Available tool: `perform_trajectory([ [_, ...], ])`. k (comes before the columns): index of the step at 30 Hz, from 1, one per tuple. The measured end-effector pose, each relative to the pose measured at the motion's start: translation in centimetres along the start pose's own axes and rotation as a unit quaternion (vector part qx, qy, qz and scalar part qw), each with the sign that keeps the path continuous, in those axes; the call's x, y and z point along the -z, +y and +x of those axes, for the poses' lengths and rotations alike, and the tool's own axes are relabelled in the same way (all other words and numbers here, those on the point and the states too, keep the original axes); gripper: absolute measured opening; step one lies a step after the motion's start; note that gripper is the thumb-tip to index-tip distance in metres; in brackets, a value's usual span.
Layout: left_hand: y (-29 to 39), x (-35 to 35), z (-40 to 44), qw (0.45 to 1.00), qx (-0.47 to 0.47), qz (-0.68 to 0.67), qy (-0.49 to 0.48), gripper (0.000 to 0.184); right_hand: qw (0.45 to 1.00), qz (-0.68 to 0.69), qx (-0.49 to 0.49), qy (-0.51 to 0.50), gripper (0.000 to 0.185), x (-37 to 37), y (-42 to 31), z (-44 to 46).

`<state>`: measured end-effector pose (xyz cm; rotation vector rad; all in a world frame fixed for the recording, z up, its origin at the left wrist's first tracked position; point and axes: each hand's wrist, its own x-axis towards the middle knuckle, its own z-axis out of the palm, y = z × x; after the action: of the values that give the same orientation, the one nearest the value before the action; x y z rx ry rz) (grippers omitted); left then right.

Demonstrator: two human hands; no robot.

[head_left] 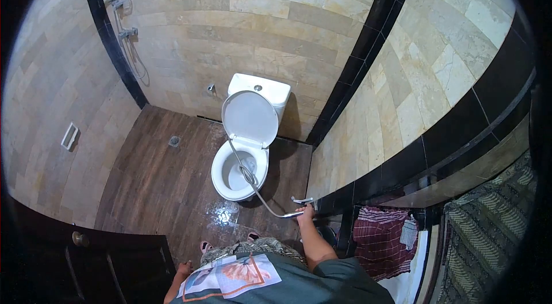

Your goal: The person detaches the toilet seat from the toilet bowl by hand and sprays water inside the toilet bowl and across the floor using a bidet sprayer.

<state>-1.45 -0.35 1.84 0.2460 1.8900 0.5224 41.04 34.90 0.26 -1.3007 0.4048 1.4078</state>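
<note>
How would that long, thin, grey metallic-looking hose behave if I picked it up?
The long grey hose is probably floppy: it curves and bunches over the round white toilet bowl. It looks thin, so probably light. It may also be slippery, if the glossy patch on the brown wood-look floor is water.

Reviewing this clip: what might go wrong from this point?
Two risks stand out. The flexible hose looks looped where it crosses the open toilet bowl, so pulling the sprayer handle with the right hand might tighten a kink or snag it. The wood-look floor shines as if wet near the feet, so a step forward could slip.
</note>
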Motion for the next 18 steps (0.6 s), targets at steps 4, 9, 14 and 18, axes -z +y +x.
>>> perform_trajectory([
  [4, 0.8, 0.1, -0.8, 1.0, -0.008, 0.014, -0.002, 0.031, 1.0, 0.021, -0.012, 0.016, 0.021, 0.1, -0.6, -0.4],
  [9, 1.0, 0.0, -0.3, 1.0, -0.007, 0.008, -0.001, 0.028, 0.999, -0.007, -0.013, 0.047, 0.02, -0.3, -0.3, -0.6],
  [14, 0.5, 0.0, -0.2, 1.0, 0.001, -0.001, 0.001, 0.025, 0.998, -0.046, 0.008, 0.041, 0.021, -0.1, 0.7, 0.2],
  [18, 0.6, -0.2, -0.1, 1.0, 0.003, -0.007, 0.001, 0.024, 0.998, -0.052, 0.016, 0.028, 0.022, -0.1, 1.0, 1.1],
])
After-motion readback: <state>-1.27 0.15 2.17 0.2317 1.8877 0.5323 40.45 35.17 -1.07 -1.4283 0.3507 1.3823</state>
